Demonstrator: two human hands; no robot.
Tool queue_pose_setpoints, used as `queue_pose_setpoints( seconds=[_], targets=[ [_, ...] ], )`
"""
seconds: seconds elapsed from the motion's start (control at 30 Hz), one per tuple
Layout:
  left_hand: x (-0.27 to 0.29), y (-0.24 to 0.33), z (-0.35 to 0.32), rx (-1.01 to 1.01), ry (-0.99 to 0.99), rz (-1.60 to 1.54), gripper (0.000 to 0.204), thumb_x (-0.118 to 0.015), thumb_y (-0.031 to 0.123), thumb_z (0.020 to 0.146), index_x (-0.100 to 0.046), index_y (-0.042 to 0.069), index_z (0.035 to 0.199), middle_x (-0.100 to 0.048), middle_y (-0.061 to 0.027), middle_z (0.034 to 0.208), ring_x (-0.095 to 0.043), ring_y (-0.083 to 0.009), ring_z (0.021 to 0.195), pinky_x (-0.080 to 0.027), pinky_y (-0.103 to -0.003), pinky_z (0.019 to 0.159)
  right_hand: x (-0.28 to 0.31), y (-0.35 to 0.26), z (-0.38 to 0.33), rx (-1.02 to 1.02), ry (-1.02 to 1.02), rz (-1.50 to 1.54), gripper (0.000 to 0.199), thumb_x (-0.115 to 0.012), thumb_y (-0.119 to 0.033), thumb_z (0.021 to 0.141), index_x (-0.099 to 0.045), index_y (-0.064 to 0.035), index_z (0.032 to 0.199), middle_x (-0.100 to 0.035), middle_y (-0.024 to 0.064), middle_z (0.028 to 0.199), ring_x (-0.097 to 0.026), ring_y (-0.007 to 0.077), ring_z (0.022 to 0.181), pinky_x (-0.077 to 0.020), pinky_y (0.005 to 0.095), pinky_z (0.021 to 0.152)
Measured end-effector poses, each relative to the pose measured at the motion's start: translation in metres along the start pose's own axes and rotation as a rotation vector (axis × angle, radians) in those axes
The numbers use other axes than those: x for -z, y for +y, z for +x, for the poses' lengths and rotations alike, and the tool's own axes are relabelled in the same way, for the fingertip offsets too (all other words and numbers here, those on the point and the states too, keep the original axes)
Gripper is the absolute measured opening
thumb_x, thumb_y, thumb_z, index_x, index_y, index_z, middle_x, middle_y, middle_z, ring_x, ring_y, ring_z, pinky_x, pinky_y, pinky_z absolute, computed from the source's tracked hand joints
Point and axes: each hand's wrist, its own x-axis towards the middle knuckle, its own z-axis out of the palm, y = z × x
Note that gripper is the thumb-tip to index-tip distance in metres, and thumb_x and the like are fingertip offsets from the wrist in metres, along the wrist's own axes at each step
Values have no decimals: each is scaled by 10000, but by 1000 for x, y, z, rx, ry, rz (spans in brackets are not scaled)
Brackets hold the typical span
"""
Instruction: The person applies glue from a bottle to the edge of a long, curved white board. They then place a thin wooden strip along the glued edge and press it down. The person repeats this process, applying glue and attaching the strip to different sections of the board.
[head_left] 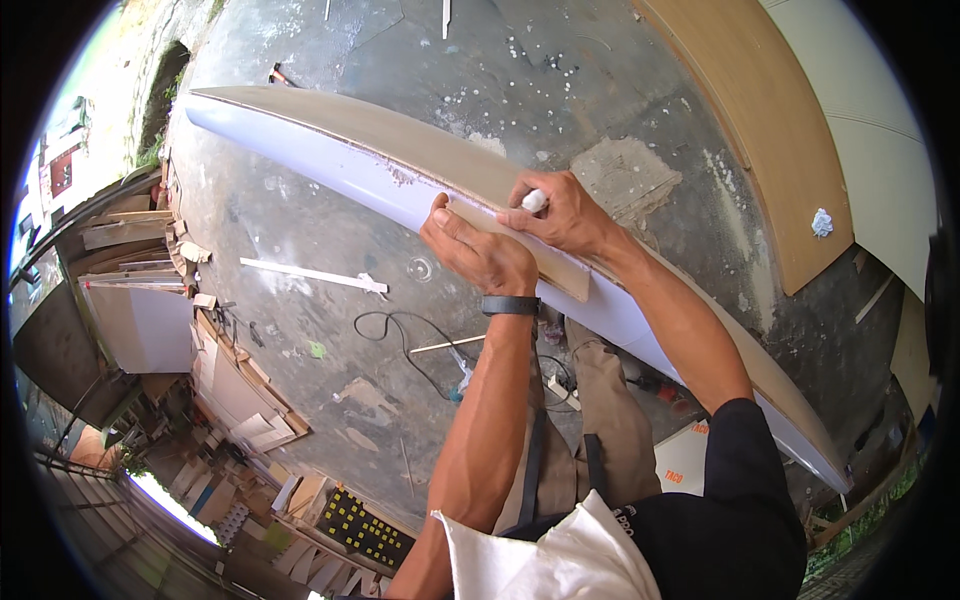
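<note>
A long, curved panel (350, 120) with a tan top and a pale lilac-white side slants across in front of me from far left to near right. My left hand (482, 258), with a dark band at the wrist, is closed on a thin, flat tan strip (567, 277) that lies along the panel's side, just below its upper edge. Right beside it, my right hand (568, 213) pinches a small white object (535, 200) over the same edge; its kind is partly hidden by the fingers. Rough brownish residue marks the edge left of my hands.
On the concrete floor lie a white strip (310, 275), a dark cable (400, 318) and a hammer (281, 75). Large tan boards (775, 150) stand at right, with a crumpled white wad (822, 222). Stacked panels and offcuts (150, 325) fill the left side.
</note>
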Motion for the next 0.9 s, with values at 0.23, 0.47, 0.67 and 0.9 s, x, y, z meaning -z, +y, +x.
queue_pose_setpoints(
  seconds=[0.23,0.47,0.67,0.9],
  targets=[
    [-6,-5,0,-14,-10,-39,589,-264,375,1133,-572,-90,1321,-559,-230,1203,-565,-367,1147,-433,-463,1014,-29,-19,78,64,20,-49,472,-844,-459,843,-696,-13,887,-702,115,772,-658,173,698,-528,359,621],
    [3,1,3,17,11,8,594,-266,370,1134,-556,-110,1332,-546,-253,1228,-552,-392,1168,-423,-482,1023,22,8,-36,-133,-87,46,356,-870,-324,845,-686,-22,886,-689,52,855,-618,111,805,-508,302,728],
    [5,0,3,10,-16,16,587,-268,353,1130,-534,-117,1361,-529,-259,1275,-536,-407,1199,-415,-490,1045,1,2,-2,-159,-48,34,434,-874,-414,829,-682,-28,877,-687,65,805,-627,122,755,-518,310,674],
    [2,8,2,-3,5,16,542,-285,327,1138,-571,-102,1305,-551,-215,1216,-553,-332,1162,-404,-434,1050,-31,-22,97,-130,-86,74,567,-844,-545,817,-685,-8,902,-728,119,824,-718,199,781,-575,363,667]
  ],
)
